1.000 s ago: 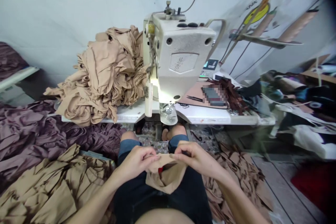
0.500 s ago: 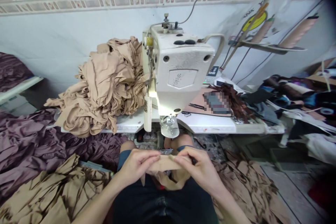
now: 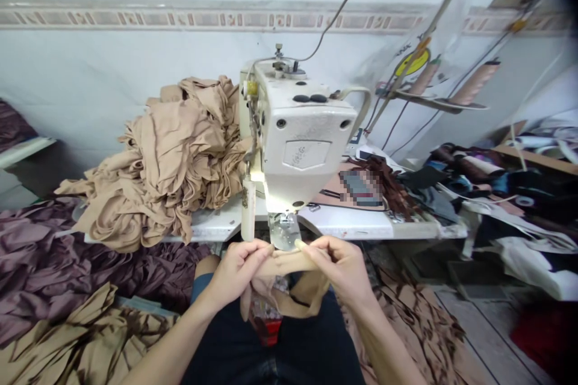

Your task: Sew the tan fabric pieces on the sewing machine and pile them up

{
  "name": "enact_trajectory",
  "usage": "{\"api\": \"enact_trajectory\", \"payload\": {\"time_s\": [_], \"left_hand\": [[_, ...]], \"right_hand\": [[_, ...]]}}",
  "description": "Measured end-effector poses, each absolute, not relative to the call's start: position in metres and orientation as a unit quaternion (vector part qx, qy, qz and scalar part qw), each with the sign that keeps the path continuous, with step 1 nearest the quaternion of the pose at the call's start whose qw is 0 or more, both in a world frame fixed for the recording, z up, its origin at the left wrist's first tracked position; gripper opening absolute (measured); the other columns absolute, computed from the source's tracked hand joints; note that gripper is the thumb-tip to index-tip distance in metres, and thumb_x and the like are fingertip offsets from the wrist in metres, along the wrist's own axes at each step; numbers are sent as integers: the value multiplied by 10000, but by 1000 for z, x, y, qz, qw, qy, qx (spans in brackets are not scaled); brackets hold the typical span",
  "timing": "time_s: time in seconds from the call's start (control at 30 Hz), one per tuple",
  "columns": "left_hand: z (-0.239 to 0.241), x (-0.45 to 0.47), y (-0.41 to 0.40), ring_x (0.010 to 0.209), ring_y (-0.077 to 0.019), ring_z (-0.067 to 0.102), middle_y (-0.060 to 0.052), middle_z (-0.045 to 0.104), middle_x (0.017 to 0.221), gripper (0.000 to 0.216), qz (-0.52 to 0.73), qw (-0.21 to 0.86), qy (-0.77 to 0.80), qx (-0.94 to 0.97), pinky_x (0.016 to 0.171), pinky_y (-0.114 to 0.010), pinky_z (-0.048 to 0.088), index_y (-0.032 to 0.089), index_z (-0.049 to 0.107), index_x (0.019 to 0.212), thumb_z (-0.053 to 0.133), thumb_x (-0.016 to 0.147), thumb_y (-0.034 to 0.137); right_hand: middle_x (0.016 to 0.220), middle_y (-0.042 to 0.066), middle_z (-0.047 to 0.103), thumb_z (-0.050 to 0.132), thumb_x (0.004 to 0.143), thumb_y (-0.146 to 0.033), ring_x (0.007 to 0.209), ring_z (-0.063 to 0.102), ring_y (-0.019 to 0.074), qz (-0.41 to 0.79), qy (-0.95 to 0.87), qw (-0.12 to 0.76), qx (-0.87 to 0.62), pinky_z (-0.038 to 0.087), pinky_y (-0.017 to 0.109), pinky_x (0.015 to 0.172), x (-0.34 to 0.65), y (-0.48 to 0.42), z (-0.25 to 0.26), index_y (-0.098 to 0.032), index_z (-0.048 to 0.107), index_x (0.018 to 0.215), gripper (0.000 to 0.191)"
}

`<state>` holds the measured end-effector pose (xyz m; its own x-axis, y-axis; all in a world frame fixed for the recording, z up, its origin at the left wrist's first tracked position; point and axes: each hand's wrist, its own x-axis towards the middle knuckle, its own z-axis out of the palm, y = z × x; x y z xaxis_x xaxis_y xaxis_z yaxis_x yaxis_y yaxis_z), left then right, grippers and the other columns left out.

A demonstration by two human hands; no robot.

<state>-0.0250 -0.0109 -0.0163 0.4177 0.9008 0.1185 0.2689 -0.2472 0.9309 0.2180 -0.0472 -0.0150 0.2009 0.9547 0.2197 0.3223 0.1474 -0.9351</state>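
Tan fabric (image 3: 293, 262), pinched by left hand (image 3: 244, 271) and right hand (image 3: 341, 264), has neared the metal plate (image 3: 283, 236) just beyond them. The sewing machine (image 3: 311, 126) seems within reach.

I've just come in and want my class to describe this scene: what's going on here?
A person sits at a sewing machine, the left hand and right hand pinching the edge of a tan cloth piece between the fingers. The cloth is at the front of the machine's rounded plate; whether they touch is hard to tell. A heap of tan fabric lies on the table left of the machine, with purple fabric lower down.
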Motion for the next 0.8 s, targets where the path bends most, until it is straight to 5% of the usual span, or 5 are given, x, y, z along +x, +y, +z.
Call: {"api": "enact_trajectory", "payload": {"time_s": [0.2,0.37,0.53,0.8], "left_hand": [[-4,-23,-8,777,-194,697,-39,761,811,330,352,441,454,690,725,-250,515,166,789,881,637,1017,425],[-2,-24,-12,538,-134,570,40,605,601,283,352,480,465,655,528,-211,422,170,795,975,783,911,445],[-8,-30,-23,761,-220,745,-66,824,846,288,338,459,404,715,722,-277,561,189,872,969,672,1010,392],[-3,-25,-16,727,-200,697,-53,773,795,322,354,482,439,670,673,-255,525,170,810,878,640,1002,413]], "right_hand": [[565,-49,426,806,855,-483,549,368,117,330,-539,526,-569,321,268,524,224,-40,-20,-172,693,633,399],[560,-32,477,778,878,-481,540,405,127,349,-573,487,-559,334,271,512,225,-52,-5,-181,680,623,406],[546,-15,550,738,924,-434,521,462,143,287,-605,493,-555,373,286,515,219,-69,-4,-201,708,624,381],[566,-18,553,729,922,-376,541,489,145,239,-598,522,-560,404,286,558,214,-57,-5,-198,739,651,324]]}}
